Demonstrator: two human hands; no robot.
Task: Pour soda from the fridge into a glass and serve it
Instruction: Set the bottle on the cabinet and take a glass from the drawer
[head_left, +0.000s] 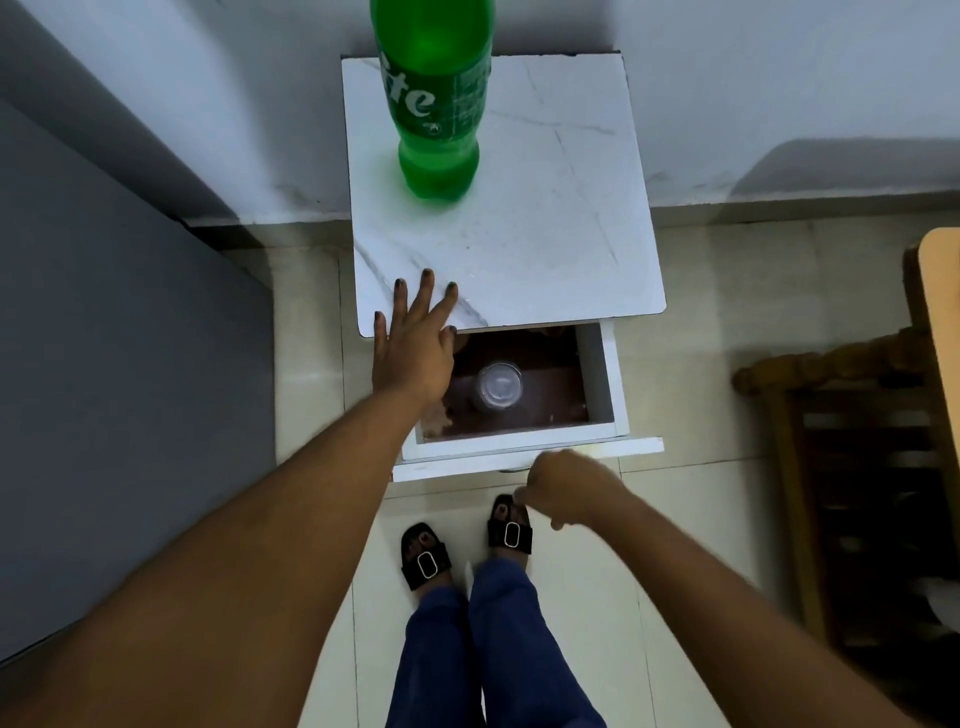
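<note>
Seen from the head camera, the green soda bottle (436, 98) stands upright at the top centre of the frame, on the far part of the white bedside table (545, 208), its long axis vertical and its top cut off by the frame edge. Below the tabletop, at centre frame, the drawer (602, 384) stands pulled out, and a clear glass (498, 387) sits upright inside it, mouth facing up. The left hand (413, 343) lies flat with fingers spread on the table's near left corner, grasping nothing. The right hand (563, 488) is curled at the drawer front, lower centre; whether it grips a handle I cannot tell. A hard tug on the drawer could shake the table and topple the tall bottle.
</note>
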